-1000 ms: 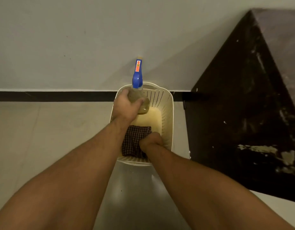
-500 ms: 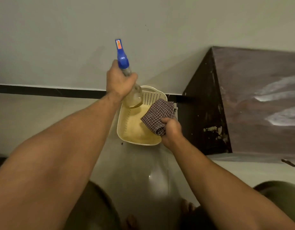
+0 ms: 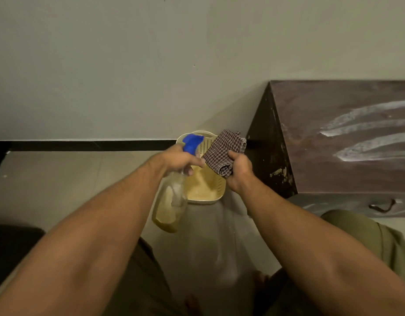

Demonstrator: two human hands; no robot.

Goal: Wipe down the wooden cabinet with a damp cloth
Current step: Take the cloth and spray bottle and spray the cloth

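**Hands over the basket, beside the cabinet**

Left hand (image 3: 178,159) grips a spray bottle (image 3: 170,202). Right hand (image 3: 239,171) clutches the checked cloth (image 3: 223,150), above the basket (image 3: 216,191) on the floor (image 3: 60,179). The cabinet (image 3: 333,142), streaked white on top, stands against the wall.

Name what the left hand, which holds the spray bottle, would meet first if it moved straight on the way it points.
Probably the checked cloth in the right hand; the left hand points at it, though depth is unclear.
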